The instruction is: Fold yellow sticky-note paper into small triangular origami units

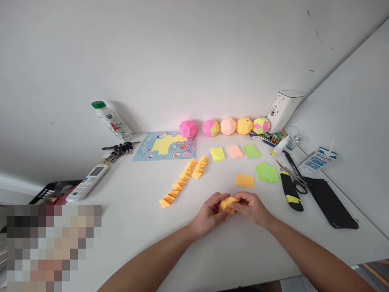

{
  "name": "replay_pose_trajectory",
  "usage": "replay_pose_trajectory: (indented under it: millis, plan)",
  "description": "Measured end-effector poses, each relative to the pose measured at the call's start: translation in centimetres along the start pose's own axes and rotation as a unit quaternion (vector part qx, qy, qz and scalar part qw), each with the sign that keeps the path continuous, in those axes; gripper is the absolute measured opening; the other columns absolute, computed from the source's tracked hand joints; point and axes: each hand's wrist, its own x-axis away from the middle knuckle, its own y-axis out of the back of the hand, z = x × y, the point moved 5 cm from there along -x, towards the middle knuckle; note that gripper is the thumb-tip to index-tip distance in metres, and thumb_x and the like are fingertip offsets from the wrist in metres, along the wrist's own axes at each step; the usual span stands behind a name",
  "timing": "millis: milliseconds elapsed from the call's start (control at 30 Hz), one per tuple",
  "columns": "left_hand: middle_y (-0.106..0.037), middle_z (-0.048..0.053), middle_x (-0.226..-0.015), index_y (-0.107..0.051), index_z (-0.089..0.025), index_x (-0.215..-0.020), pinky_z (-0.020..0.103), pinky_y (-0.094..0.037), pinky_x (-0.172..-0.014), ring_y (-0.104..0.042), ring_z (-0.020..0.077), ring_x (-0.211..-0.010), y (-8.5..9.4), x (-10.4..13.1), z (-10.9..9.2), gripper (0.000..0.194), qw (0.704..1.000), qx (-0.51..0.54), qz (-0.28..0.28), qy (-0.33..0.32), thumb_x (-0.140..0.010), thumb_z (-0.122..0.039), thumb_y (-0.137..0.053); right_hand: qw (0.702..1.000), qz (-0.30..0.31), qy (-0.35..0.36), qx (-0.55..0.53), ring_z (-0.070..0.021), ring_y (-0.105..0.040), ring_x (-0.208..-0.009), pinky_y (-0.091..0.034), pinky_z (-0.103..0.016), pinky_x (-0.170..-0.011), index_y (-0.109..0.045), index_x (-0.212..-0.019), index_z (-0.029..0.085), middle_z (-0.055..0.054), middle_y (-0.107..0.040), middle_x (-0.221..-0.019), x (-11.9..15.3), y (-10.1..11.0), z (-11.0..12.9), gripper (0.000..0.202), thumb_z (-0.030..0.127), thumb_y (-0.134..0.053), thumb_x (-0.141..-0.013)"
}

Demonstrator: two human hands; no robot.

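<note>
Between my hands, just above the white table (130, 239), is an orange piece of folded paper (228, 204). My left hand (211, 211) pinches its left side with thumb and fingers. On the right side, my right hand (251, 206) grips it the same way. Behind my hands lies a flat orange paper (244, 181). Two rows of small folded orange papers (178, 185) run slantwise to the left. Farther back sit yellow (217, 154), peach (235, 151) and green sticky-note stacks (252, 151). Loose green papers (267, 172) lie to the right.
Several faceted paper balls (227, 126) line the wall. A blue patterned sheet (142, 152), bottle (114, 123), keys (120, 149) and remote control (88, 183) are left. Right are a box cutter (290, 188), scissors (300, 186), black pouch (331, 202), glue bottle (280, 146) and carton (317, 160).
</note>
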Motion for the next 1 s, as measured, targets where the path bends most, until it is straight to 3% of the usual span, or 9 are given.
replay_pose_trajectory:
  millis: [200,433,733,1000]
  plan:
    - [-0.046,0.003,-0.087,-0.061,-0.024,-0.108,0.026,-0.045,-0.059,-0.047,0.0104,-0.063,0.1,0.2,0.4,0.03,0.997,-0.078,0.007,0.027,-0.081,-0.035,-0.054,0.999,-0.044,-0.004,-0.021,-0.015,-0.058,-0.068,-0.051,-0.029,-0.064,-0.058,-0.073,0.017,-0.001,-0.061,-0.072,0.3,0.2,0.0,0.023,0.036,-0.07,-0.07]
    - [-0.05,0.002,-0.074,-0.063,-0.018,-0.102,0.021,-0.041,-0.05,-0.043,0.0095,-0.057,0.1,0.3,0.5,0.03,0.994,-0.1,-0.002,0.048,-0.082,-0.038,-0.052,0.997,-0.063,-0.01,-0.044,-0.0163,-0.059,-0.076,-0.053,-0.029,-0.067,-0.061,-0.087,0.019,-0.004,-0.061,-0.083,0.4,0.4,-0.9,0.025,0.035,-0.07,-0.071]
    - [-0.059,0.006,-0.09,-0.06,-0.023,-0.112,0.021,-0.04,-0.045,-0.044,0.0071,-0.051,0.4,0.4,0.4,0.032,0.995,-0.077,-0.018,0.055,-0.082,-0.033,-0.053,0.996,-0.063,0.052,0.037,-0.0144,-0.058,-0.063,-0.052,-0.027,-0.058,-0.067,-0.091,0.021,-0.004,-0.064,-0.077,0.7,0.5,-0.3,0.018,0.031,-0.065,-0.076]
    - [-0.053,0.005,-0.094,-0.056,-0.027,-0.115,0.026,-0.047,-0.054,-0.05,0.0081,-0.057,0.4,0.3,0.7,0.035,0.999,0.013,0.003,0.049,-0.08,-0.029,-0.058,0.997,-0.071,0.024,0.035,-0.0148,-0.059,-0.062,-0.051,-0.027,-0.058,-0.065,-0.085,0.02,-0.004,-0.065,-0.077,0.8,0.4,-0.7,0.019,0.035,-0.067,-0.074]
